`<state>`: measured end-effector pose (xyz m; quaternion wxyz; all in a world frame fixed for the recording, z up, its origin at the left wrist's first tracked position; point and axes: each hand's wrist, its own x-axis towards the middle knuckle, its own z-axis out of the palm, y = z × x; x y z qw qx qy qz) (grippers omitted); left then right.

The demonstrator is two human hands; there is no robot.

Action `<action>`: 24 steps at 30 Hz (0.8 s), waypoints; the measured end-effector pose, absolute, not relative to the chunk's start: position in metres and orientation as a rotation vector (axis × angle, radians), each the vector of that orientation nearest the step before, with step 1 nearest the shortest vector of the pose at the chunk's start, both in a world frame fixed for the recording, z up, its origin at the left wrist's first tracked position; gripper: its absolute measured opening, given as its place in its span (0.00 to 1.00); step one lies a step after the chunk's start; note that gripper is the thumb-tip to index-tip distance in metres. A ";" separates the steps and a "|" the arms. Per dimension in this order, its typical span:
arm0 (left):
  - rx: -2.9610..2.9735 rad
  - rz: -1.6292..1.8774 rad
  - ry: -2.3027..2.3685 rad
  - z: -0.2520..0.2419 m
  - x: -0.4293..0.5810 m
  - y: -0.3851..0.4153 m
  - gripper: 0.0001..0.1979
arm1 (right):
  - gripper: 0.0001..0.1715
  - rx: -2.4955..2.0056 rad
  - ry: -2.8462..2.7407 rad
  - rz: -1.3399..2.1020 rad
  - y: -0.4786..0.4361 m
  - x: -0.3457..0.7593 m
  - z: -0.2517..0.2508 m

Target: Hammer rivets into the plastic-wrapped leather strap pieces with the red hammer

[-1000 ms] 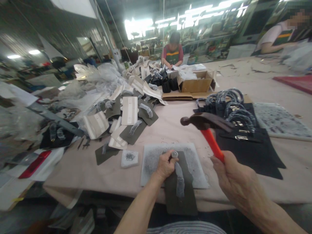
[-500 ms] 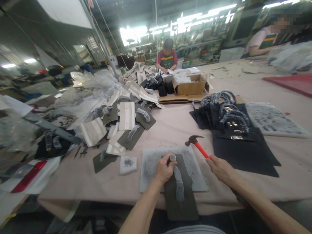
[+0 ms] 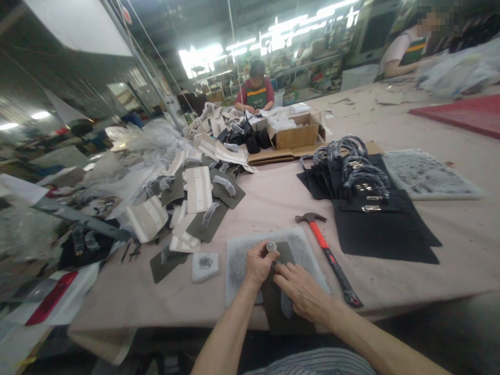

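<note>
Metal punch [image 3: 270, 246] is standing upright on the far end of an olive leather piece [image 3: 273, 315], which is lying lengthways on a grey slab [image 3: 238, 260] at the near edge of the table [image 3: 281, 198]. The left hand [image 3: 255, 265] is wrapping its fingers closed around the punch's shaft, leaving only the round top showing. The right hand [image 3: 302, 291] is lying flat and open on the leather at about four o'clock from the punch, with its fingertips reaching up close to the tool (whether they are touching it is hard to say). A hammer [image 3: 326, 250] with a red-and-black handle is resting on the table at three o'clock from the slab, head pointing away, in nobody's grasp. A small white block [image 3: 205, 265] is sitting at nine o'clock. Black leather panels [image 3: 383, 234] are lying stacked at two o'clock, and a co-worker [image 3: 255, 91] is working at twelve o'clock, well apart.
</note>
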<state>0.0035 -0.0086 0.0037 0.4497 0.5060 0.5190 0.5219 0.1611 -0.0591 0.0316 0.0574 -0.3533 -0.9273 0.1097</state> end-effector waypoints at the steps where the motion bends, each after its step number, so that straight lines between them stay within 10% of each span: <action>1: 1.224 1.306 1.291 0.006 0.006 -0.007 0.08 | 0.25 -1.094 -2.829 0.305 -0.060 0.159 0.029; 13: 0.991 1.885 1.242 0.099 -0.013 0.000 0.18 | 0.08 -1.701 -2.598 -0.109 -0.046 0.135 0.099; 24: 1.046 1.538 1.187 0.017 -0.001 -0.013 0.15 | 0.23 -1.935 -2.369 0.546 -0.075 0.132 0.052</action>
